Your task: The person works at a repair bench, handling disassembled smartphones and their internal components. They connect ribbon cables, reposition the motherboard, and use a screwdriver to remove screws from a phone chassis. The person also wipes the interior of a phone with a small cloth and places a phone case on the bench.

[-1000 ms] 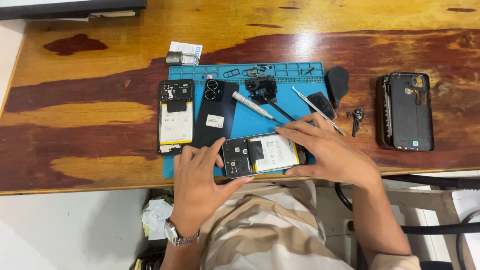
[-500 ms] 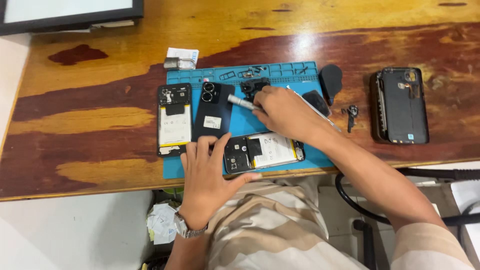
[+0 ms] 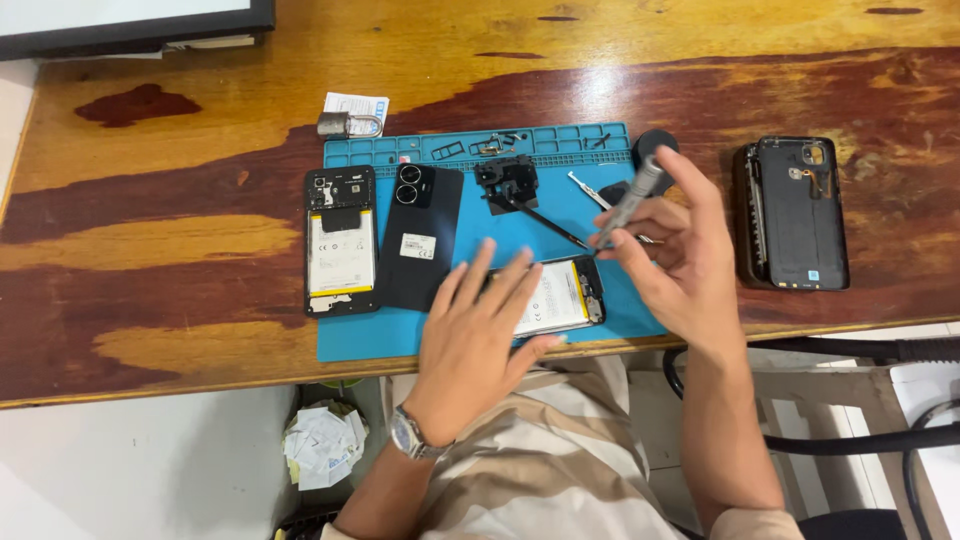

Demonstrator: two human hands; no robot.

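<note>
While your left hand (image 3: 478, 340) lies flat, fingers spread, on the opened phone (image 3: 556, 298) at the blue mat's (image 3: 366, 338) near edge, your right hand (image 3: 678, 245) pinches a screwdriver (image 3: 630, 203) (tip not yet down); its back is already off, inner work remains.

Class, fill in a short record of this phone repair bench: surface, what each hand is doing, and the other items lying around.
Surface: blue mat on a wooden table
Left hand: flat on the opened phone near the mat's front edge
Right hand: holds a grey screwdriver, tip above that phone
On the mat: second opened phone, black back cover, tweezers
Right of the mat: dark phone case
Behind the mat: padlock
</note>
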